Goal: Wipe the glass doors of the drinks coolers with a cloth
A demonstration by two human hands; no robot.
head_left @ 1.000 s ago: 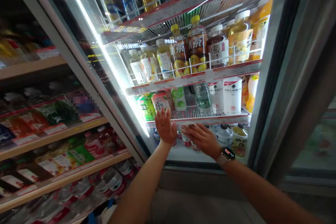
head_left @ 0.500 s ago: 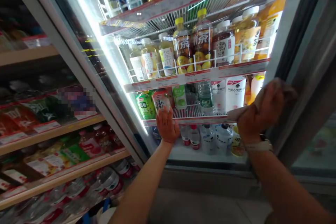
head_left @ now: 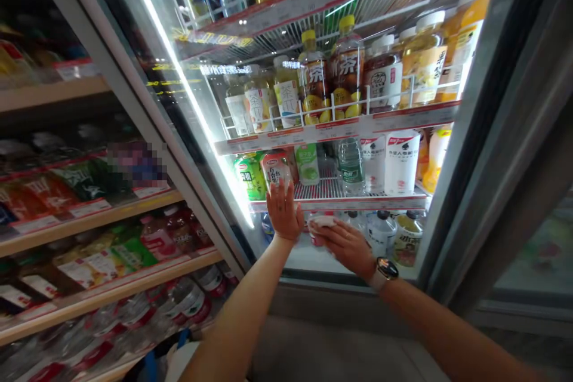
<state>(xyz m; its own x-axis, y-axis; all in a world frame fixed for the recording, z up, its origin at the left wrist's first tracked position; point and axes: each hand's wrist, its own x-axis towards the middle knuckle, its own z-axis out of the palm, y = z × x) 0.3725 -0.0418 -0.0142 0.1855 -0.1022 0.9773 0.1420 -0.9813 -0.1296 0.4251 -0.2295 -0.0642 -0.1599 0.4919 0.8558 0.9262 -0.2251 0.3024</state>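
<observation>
On your left, wooden shelves [head_left: 134,213] carry rows of bottles [head_left: 156,239]. Ahead of you, two yellow-capped tea bottles [head_left: 347,65] stand behind a white wire rail [head_left: 367,99]; on the shelf below, a clear, green-labelled bottle [head_left: 350,167] stands beside white packs [head_left: 401,161].

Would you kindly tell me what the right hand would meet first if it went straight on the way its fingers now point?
Most likely the left hand, just beyond the cloth in the right hand, though depth is hard to judge.
</observation>
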